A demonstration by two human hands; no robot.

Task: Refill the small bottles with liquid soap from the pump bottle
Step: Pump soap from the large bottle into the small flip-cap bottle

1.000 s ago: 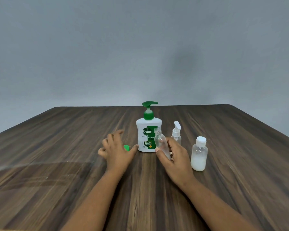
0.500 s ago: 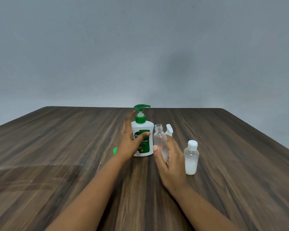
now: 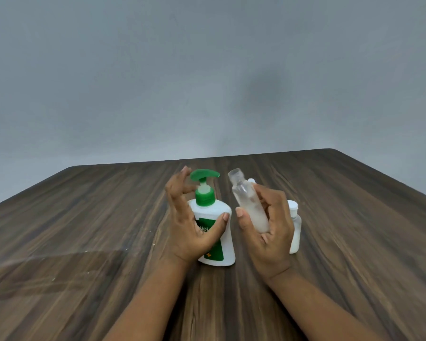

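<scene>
A white pump bottle (image 3: 223, 244) with a green pump head stands on the wooden table (image 3: 84, 242). My left hand (image 3: 190, 225) wraps its body, thumb across the label, fingers raised beside the pump. My right hand (image 3: 268, 230) holds a small clear uncapped bottle (image 3: 249, 200) off the table, tilted with its open mouth toward the pump spout; it is partly filled with whitish liquid. A second small bottle with a white cap (image 3: 295, 230), part full, stands behind my right hand. A white spray top (image 3: 251, 180) of a third bottle peeks out behind the held bottle.
The dark wood table has its far edge at a grey wall (image 3: 207, 82), and its right corner lies at the upper right.
The view has closed in on the bottles. My right hand lifted and tilted the clear bottle toward the spout. My left hand tightened round the pump bottle. The green cap left view.
</scene>
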